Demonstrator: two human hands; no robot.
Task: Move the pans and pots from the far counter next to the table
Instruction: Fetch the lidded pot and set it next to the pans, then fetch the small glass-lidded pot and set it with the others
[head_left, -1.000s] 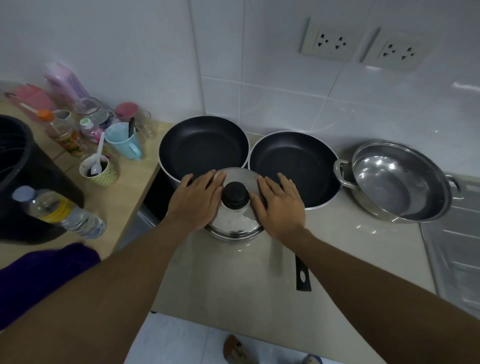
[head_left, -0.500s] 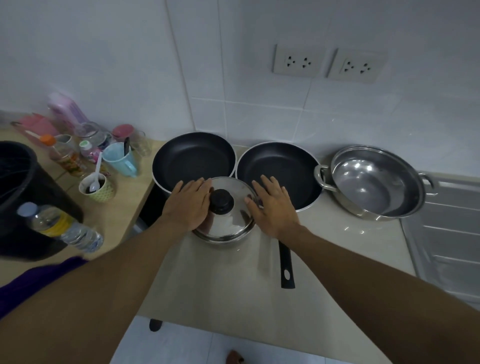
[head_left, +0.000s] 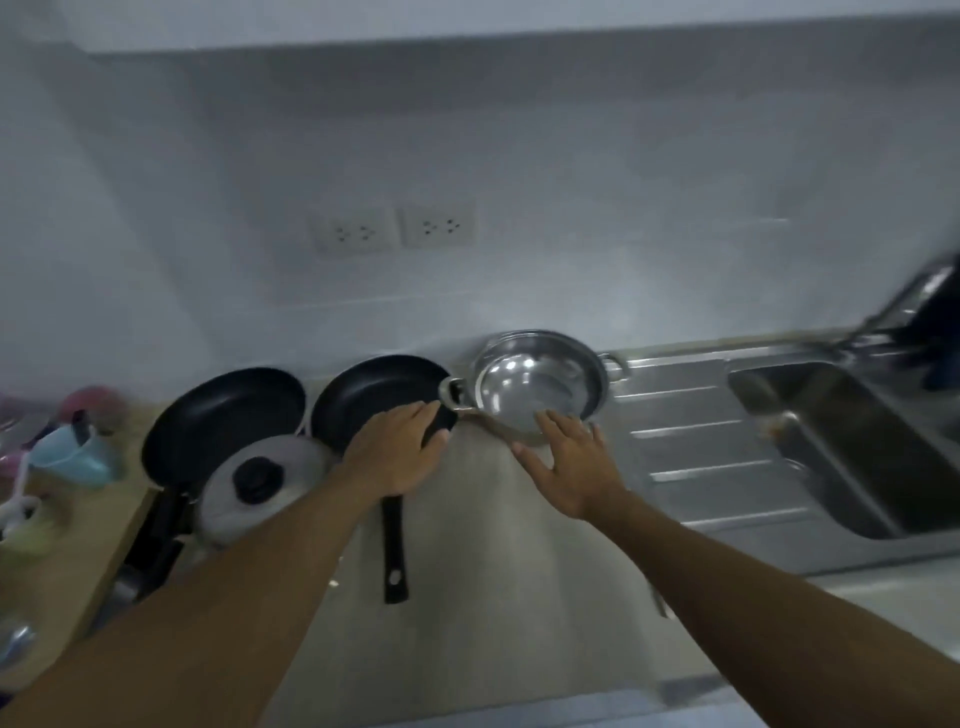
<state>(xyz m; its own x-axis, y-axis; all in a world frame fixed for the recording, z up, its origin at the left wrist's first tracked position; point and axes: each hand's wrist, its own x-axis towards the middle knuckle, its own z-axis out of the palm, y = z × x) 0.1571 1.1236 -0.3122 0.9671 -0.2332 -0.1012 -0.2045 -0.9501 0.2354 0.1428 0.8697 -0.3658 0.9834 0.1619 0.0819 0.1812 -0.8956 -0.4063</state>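
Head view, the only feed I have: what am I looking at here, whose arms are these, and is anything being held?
There is no machine. These are a person's two bare arms, filmed by one wide-angle camera worn on the head, looking forward and down. On the counter, from left to right, stand a black pan, a lidded pot in front of it, a second pan and an open steel pot. A sink lies to the right, cups to the left. Both hands are open and hold nothing. The left hand is over the second pan's rim; the right hand reaches the steel pot's near rim. The picture is too blurred to confirm contact.
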